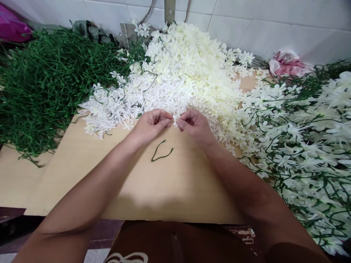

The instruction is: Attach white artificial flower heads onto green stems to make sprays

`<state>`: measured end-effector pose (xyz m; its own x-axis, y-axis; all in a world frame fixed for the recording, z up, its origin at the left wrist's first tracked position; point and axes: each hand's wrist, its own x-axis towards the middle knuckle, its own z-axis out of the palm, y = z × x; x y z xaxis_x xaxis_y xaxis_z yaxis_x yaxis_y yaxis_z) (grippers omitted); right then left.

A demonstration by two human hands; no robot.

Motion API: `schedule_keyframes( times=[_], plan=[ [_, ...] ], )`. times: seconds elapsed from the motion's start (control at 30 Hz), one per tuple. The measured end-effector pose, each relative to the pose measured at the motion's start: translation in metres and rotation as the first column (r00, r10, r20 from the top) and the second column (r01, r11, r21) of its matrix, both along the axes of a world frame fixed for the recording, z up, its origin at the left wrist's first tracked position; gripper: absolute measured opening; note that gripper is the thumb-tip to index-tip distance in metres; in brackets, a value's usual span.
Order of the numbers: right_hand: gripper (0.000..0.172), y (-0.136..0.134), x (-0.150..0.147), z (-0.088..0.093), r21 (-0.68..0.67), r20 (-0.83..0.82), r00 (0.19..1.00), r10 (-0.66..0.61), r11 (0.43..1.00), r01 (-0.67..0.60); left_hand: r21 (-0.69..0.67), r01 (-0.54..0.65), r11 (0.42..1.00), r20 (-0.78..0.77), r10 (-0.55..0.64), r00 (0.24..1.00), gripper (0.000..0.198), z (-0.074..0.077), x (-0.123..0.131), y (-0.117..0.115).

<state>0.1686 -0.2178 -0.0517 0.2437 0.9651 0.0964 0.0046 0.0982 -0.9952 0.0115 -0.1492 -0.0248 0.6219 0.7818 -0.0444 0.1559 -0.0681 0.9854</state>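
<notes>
A small white flower [174,121] sits between the two hands, just above the far middle of the desk [164,190]. The left hand [152,126] and the right hand [195,126] meet fingertip to fingertip, each pinched shut on it. Only a sliver of pale plastic shows between the fingers, so its shape is hard to make out.

Just near of the hands, a short bent green stem [161,151] lies alone on the bare tan board, with a small knob at each tip.

Directly beyond the hands spreads a heap of spiky white pieces [123,106]. Farther off it merges into a taller mound of cream blossoms [192,62].

To the left is a tangled pile of green stems [46,84], cut off by the picture's edge. To the right, sprays of white flowers on green stems [307,146] run out of view.

A pink bag [11,27] shows at the far left corner, and a crumpled pink-and-white bag [285,62] lies by the tiled wall [274,25].

At the near edge a brown box [178,241] carries a white print [128,257], cut off and unreadable.
</notes>
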Motion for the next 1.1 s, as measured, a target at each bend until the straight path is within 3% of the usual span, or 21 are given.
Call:
schedule_keyframes(
  times=[0.13,0.27,0.47,0.57,0.63,0.73,0.83,0.93,1.03,1.1],
  plan=[
    [0.04,0.0,-0.005,0.0,-0.052,-0.223,0.974,0.049,0.997,-0.062,0.037,-0.068,0.997,-0.002,0.068,0.998,0.012,-0.004,0.005,-0.004],
    [0.042,-0.001,-0.007,-0.004,-0.063,-0.322,0.945,0.06,0.994,-0.085,0.032,-0.087,0.996,0.011,0.087,0.996,0.015,-0.008,0.008,-0.007],
    [0.044,-0.002,-0.009,0.002,-0.027,-0.323,0.941,0.101,0.993,-0.116,-0.165,0.019,0.986,0.115,0.0,0.993,0.028,-0.003,0.01,-0.013],
    [0.041,-0.004,-0.01,0.006,-0.032,-0.258,0.956,0.138,0.988,-0.151,-0.176,0.049,0.983,0.095,-0.032,0.995,0.031,0.003,0.007,-0.014],
    [0.042,-0.005,-0.01,0.006,-0.041,-0.232,0.96,0.157,0.984,-0.171,-0.12,0.043,0.992,0.014,-0.042,0.999,0.03,0.004,0.0,-0.014],
    [0.043,-0.006,-0.008,0.004,-0.072,-0.231,0.961,0.154,0.982,-0.175,0.164,0.038,0.986,-0.287,0.011,0.958,0.024,0.003,-0.018,-0.016],
    [0.039,-0.008,-0.006,-0.001,-0.118,-0.276,0.952,0.13,0.979,-0.168,0.414,0.209,0.886,-0.601,0.093,0.794,0.021,-0.001,-0.034,-0.025],
    [0.034,-0.01,-0.007,-0.004,-0.141,-0.301,0.933,0.196,0.959,-0.247,0.455,0.305,0.837,-0.713,0.138,0.687,0.008,-0.006,-0.037,-0.033],
    [0.033,-0.012,-0.011,-0.005,-0.157,-0.315,0.913,0.26,0.934,-0.32,0.455,0.264,0.851,-0.658,0.12,0.744,0.008,-0.012,-0.032,-0.033],
    [0.033,-0.012,-0.012,-0.006,-0.167,-0.342,0.907,0.247,0.933,-0.318,0.395,0.178,0.901,-0.562,0.083,0.823,0.005,-0.016,-0.029,-0.03]
  ],
)
